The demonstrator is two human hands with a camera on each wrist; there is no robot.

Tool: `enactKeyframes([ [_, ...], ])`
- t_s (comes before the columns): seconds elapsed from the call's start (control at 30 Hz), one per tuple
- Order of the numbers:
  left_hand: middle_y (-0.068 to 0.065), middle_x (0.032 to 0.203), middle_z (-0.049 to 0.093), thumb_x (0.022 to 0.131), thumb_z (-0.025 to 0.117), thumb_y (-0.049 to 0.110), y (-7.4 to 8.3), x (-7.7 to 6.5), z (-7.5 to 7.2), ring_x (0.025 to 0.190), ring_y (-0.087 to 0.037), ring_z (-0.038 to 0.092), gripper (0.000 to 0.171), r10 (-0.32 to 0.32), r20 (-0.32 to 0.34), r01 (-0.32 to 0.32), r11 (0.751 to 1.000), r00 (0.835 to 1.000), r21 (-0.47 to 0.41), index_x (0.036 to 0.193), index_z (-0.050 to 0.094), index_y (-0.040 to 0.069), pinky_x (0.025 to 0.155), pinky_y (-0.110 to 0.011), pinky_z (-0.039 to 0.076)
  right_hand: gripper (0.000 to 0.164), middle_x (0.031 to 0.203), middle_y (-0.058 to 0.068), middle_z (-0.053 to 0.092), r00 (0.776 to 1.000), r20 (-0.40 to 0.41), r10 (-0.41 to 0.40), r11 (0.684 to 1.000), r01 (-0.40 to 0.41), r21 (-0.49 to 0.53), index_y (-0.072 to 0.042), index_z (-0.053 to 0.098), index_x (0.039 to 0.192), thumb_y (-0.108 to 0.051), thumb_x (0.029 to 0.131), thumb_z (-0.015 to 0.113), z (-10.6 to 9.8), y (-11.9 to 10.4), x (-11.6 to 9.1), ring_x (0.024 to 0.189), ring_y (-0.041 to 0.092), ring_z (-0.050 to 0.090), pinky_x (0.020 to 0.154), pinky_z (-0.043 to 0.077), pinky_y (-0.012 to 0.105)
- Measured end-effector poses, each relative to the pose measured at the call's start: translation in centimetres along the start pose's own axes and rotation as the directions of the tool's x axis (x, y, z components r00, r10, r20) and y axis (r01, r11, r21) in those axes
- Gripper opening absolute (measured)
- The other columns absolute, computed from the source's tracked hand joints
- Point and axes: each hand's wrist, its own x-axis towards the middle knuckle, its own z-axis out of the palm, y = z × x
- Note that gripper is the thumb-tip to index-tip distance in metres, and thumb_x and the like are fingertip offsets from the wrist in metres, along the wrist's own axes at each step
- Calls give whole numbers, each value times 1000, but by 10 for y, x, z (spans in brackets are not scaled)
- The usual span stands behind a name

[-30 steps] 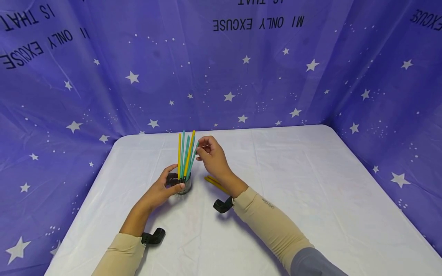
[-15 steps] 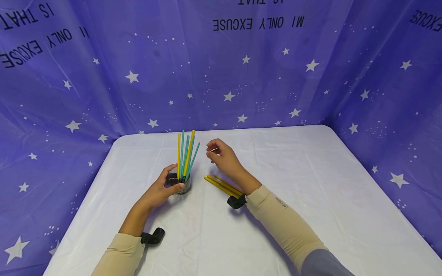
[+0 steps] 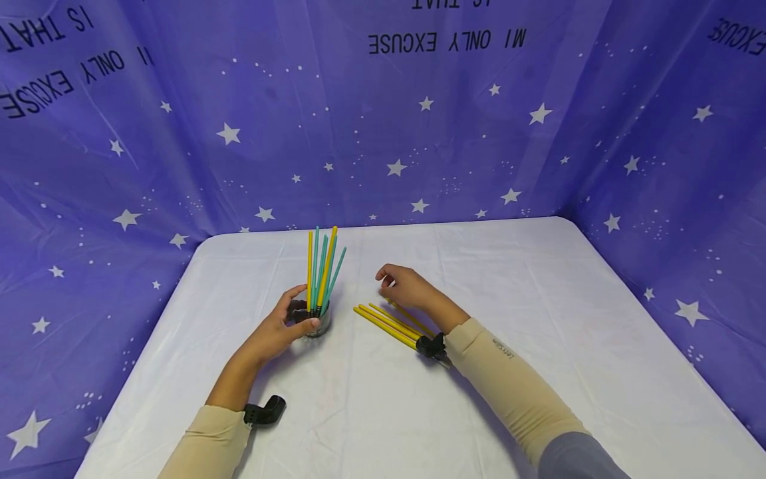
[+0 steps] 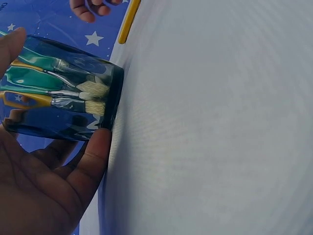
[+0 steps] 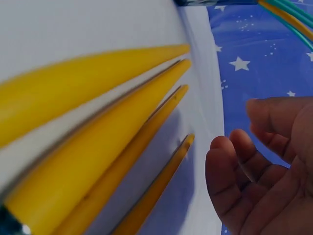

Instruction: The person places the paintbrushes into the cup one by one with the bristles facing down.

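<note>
My left hand (image 3: 280, 332) grips a clear glass (image 3: 324, 323) standing on the table, fingers on the far side and thumb on the near side. Teal paintbrushes (image 3: 316, 259) and yellow paintbrushes (image 3: 310, 269) lean in it, handles up; the left wrist view shows their pale bristles (image 4: 94, 90) near the base. Several more yellow paintbrushes (image 3: 385, 326) lie side by side on the table, their far ends partly covered by the right wrist's camera. Above their handle tips hovers my right hand (image 3: 409, 286), fingers loosely bent and holding nothing, as the right wrist view confirms.
White cloth covers the table (image 3: 538, 372). Behind and at both sides hangs a purple curtain (image 3: 359, 120) with white stars and black lettering. A black camera (image 3: 266, 410) is strapped to the left wrist, and another (image 3: 431, 346) to the right.
My right hand has let go of a teal paintbrush in the glass and moved right and toward me, over the yellow paintbrushes. The left hand stays on the glass.
</note>
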Motion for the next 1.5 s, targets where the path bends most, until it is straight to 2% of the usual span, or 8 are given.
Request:
enactKeyframes([
  [0.13, -21, 145, 43, 92, 72, 32, 0, 0, 1, 135, -39, 40, 82, -6, -1, 6, 1000, 1000, -9, 155, 21, 25, 110, -64, 18, 24, 96, 4, 61, 1000, 12, 0, 995, 1, -101, -6, 61, 119, -10, 96, 63, 0, 4, 0, 76, 17, 56, 72, 48, 31],
  [0.27, -20, 145, 44, 91, 73, 32, 0, 0, 1, 135, -38, 40, 82, -9, -4, 9, 1000, 1000, -11, 155, 22, 26, 111, -65, 16, 23, 95, 4, 61, 999, 35, -11, 976, 19, -216, -5, 61, 118, -7, 95, 63, -1, 4, -2, 81, 18, 55, 78, 47, 35],
  [0.4, -20, 145, 44, 91, 73, 33, 0, 0, 1, 136, -39, 40, 82, -11, -7, 11, 1000, 1000, 1, 155, 21, 26, 110, -66, 16, 21, 93, 5, 61, 998, 68, -7, 962, 26, -272, -6, 61, 115, -5, 94, 61, 0, 4, -4, 80, 19, 55, 77, 47, 36],
  [0.63, -21, 146, 43, 92, 72, 34, -1, 1, 1, 136, -39, 38, 82, -15, -5, 15, 1000, 1000, 8, 155, 21, 26, 110, -66, 17, 17, 92, 3, 61, 996, 85, 21, 953, 6, -304, -9, 63, 110, -6, 94, 63, 3, 5, -3, 79, 19, 54, 75, 46, 34],
  [1.03, -20, 145, 45, 92, 72, 31, -1, 1, 1, 135, -38, 40, 81, -3, -3, 3, 1000, 1000, -8, 155, 21, 26, 110, -65, 17, 19, 92, 3, 63, 995, 96, 0, 939, 33, -342, -10, 66, 108, -1, 91, 62, 6, 8, 2, 80, 18, 55, 76, 47, 35],
  [1.5, -20, 143, 46, 92, 73, 31, -1, 1, 1, 133, -38, 44, 81, 15, -6, -16, 1000, 1000, -13, 155, 22, 26, 110, -63, 22, 17, 96, 6, 63, 993, 120, 5, 960, 29, -278, -8, 65, 108, -2, 93, 59, -7, 3, 0, 80, 20, 55, 72, 46, 33],
])
